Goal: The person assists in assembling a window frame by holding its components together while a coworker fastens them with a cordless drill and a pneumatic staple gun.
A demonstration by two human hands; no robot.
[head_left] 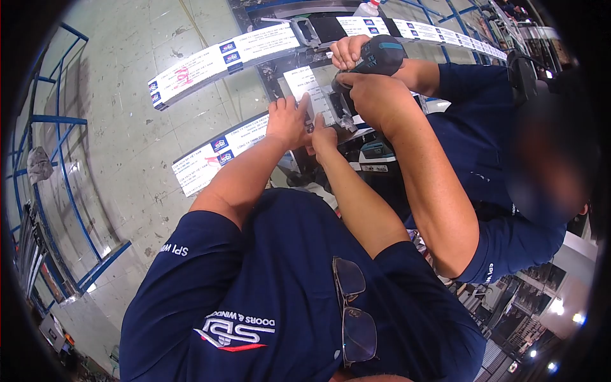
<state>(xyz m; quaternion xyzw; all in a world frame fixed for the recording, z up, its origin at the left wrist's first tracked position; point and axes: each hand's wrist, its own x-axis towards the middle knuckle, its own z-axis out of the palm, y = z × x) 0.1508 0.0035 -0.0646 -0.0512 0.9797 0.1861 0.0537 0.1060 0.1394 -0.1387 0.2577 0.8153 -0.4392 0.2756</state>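
My left hand (287, 122) presses with its fingers on the near end of a short piece covered in white printed film (301, 81). Close beside it, my right hand (324, 136) has its fingers on the right edge of the same piece. Just to the right, a co-worker's two hands hold a dark power drill (380, 56) over a metal block (344, 113) at the piece's side. The drill's tip is hidden behind the co-worker's hand. A long film-wrapped profile (219, 153) runs left from under my left wrist.
Another long wrapped profile (223, 62) lies farther away. Blue metal racks (58, 120) stand at the left. A white bottle with a red cap (367, 9) is at the top. The co-worker leans in from the right. A second power tool (377, 151) lies below the drill.
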